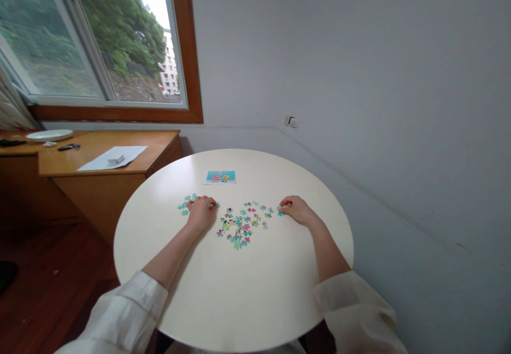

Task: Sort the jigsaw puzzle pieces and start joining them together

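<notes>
Jigsaw pieces [239, 225] in teal, pink and yellow lie scattered across the middle of a round white table. To their left, my left hand [202, 211] rests with its fingers pinched on a teal puzzle piece [217, 205]. A smaller group of teal pieces [184, 205] lies beside and partly behind that hand. On the right side of the spread, the fingertips of my right hand [297, 209] close on another teal puzzle piece [281, 212]. Beyond the pieces lies a small picture card [221, 177] with a pink and a yellow figure on teal.
The round table [239, 295] stands near a grey-white wall with a socket [293, 122]. At the left, a wooden desk [163, 149] holds a white sheet [128, 156], a small white box [115, 159], a dark object [68, 147] and a white plate [50, 135]. A window is above it.
</notes>
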`<move>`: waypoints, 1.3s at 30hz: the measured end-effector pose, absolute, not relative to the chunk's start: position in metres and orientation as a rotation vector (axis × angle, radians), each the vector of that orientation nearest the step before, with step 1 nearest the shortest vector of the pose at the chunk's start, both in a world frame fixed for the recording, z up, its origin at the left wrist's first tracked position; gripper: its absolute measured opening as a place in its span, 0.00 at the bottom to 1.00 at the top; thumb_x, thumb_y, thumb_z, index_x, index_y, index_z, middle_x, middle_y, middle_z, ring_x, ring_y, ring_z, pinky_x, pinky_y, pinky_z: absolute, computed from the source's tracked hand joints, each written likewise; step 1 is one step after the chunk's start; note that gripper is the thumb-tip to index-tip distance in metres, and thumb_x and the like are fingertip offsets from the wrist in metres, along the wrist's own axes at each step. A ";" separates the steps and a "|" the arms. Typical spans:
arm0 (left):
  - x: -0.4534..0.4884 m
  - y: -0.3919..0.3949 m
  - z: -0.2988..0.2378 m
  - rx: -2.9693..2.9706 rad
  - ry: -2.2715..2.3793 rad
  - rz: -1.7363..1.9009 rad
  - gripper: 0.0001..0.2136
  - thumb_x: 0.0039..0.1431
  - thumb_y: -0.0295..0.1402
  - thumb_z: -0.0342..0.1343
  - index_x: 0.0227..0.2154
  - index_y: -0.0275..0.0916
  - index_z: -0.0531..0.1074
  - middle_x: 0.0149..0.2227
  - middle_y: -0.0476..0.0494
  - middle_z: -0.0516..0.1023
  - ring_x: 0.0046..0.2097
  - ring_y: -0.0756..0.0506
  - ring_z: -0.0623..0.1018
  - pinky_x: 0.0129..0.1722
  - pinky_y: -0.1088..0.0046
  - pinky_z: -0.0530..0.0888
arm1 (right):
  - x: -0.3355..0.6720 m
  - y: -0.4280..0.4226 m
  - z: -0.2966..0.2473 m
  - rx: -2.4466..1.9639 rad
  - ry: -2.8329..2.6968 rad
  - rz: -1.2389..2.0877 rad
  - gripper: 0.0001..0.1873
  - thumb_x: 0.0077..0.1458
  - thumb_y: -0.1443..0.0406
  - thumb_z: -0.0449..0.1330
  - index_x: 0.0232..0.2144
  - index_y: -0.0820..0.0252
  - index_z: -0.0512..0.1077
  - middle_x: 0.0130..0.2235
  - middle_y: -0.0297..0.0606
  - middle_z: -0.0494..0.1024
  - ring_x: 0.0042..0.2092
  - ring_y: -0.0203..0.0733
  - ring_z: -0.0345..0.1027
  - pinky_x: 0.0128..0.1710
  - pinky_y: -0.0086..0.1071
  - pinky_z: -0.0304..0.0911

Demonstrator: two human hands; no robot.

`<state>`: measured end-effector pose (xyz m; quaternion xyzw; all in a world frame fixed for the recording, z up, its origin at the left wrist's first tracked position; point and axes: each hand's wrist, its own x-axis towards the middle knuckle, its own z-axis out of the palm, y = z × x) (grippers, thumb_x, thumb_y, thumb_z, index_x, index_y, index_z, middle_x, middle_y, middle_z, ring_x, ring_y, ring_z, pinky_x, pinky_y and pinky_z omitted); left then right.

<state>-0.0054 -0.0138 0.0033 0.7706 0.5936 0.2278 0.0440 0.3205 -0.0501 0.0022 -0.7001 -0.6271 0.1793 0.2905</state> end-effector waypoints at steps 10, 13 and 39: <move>-0.007 -0.011 -0.002 2.342 1.855 0.720 0.10 0.54 0.26 0.48 0.31 0.40 0.75 0.40 0.40 0.76 0.46 0.38 0.70 0.46 0.56 0.58 | 0.317 -0.048 0.002 -1.672 -1.520 0.699 0.07 0.39 0.63 0.62 0.21 0.64 0.74 0.22 0.36 0.75 0.26 0.35 0.65 0.28 0.27 0.59; -0.007 -0.011 -0.001 2.335 1.862 0.722 0.10 0.54 0.26 0.49 0.31 0.41 0.75 0.40 0.40 0.76 0.47 0.38 0.70 0.46 0.56 0.58 | 0.316 -0.047 0.001 -1.636 -1.439 0.776 0.06 0.38 0.64 0.62 0.21 0.64 0.73 0.22 0.36 0.75 0.26 0.35 0.66 0.28 0.28 0.60; -0.007 -0.013 0.000 2.303 1.865 0.761 0.09 0.52 0.26 0.49 0.31 0.40 0.75 0.41 0.41 0.76 0.46 0.39 0.71 0.47 0.56 0.58 | 0.295 -0.048 0.006 -1.521 -1.400 0.835 0.07 0.39 0.65 0.60 0.23 0.64 0.74 0.23 0.38 0.77 0.26 0.36 0.69 0.26 0.27 0.61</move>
